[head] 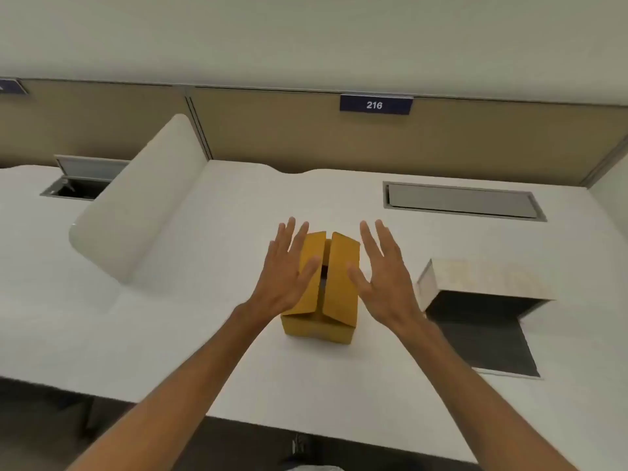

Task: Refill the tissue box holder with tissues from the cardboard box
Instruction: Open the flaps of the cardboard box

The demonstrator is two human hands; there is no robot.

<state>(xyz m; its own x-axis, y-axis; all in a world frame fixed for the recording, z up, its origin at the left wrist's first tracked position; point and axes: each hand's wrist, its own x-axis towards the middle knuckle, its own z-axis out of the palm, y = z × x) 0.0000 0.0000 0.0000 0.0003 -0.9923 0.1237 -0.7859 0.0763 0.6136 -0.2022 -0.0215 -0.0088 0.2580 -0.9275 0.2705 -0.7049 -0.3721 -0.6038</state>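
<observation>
A small brown cardboard box (339,283) stands in the middle of the white desk, its two top flaps nearly closed with a dark gap between them. My left hand (285,277) hovers flat over the left flap, fingers spread. My right hand (384,277) is held open just right of the box, fingers apart, holding nothing. To the right sits the tissue box holder (482,278), a pale patterned cover with a dark open side and a dark flap lying flat on the desk toward me. No tissues are visible.
A white rounded divider (136,205) slants across the desk at left. A closed cable hatch (462,200) lies behind the holder, an open one (78,185) at far left. A tan partition with a "216" sign (375,105) backs the white desk (221,351).
</observation>
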